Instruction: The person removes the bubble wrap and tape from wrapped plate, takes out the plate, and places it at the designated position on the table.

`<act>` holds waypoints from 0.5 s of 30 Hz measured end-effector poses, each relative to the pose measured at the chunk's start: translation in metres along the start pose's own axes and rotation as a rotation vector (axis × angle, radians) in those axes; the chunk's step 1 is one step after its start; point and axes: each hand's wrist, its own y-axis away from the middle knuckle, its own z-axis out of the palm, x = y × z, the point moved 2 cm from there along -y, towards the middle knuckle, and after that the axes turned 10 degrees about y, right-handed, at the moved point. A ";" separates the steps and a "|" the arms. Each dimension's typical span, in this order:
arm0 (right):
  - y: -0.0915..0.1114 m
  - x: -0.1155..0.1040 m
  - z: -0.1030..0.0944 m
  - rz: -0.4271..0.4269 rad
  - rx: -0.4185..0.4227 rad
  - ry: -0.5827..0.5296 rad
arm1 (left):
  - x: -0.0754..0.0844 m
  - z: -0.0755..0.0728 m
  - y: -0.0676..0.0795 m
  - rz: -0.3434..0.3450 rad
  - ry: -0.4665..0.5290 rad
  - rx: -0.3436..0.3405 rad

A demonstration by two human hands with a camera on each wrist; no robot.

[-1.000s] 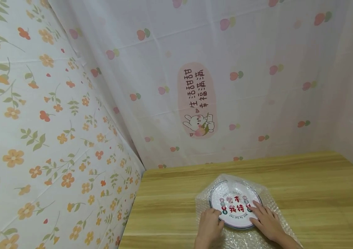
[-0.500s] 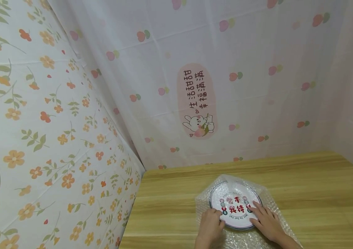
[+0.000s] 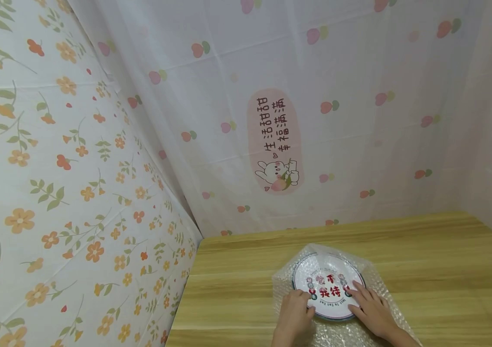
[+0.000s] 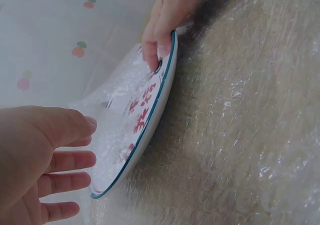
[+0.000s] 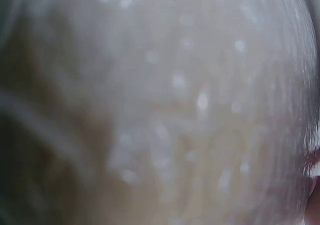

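Note:
A round white plate (image 3: pixel 328 306) with a dark blue-green rim and red and green lettering lies on clear bubble wrap (image 3: pixel 386 289). A flap of the wrap covers the plate's far part. My left hand (image 3: pixel 292 311) is at the plate's left edge; in the left wrist view its fingers (image 4: pixel 70 160) extend loosely toward the face. My right hand (image 3: pixel 373 308) rests on the right side, fingers spread over the lettering near the rim. Blurred bubble wrap (image 5: pixel 200 105) fills the right wrist view, with a sliver of finger at its lower right edge.
The plate and wrap lie near the front of a wood-grain table (image 3: pixel 445 270). Behind it hangs a pale curtain (image 3: pixel 337 144) with fruit prints and a rabbit panel. A floral cloth (image 3: pixel 76 193) slopes along the left side.

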 end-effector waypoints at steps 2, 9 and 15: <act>0.000 0.000 0.000 -0.004 0.014 0.001 | 0.000 0.000 -0.001 0.009 -0.009 0.004; -0.001 0.001 0.001 -0.005 0.008 0.001 | -0.001 0.004 -0.001 0.037 -0.018 0.019; -0.001 0.001 0.002 -0.005 -0.005 0.005 | -0.002 0.008 0.000 0.043 -0.012 0.030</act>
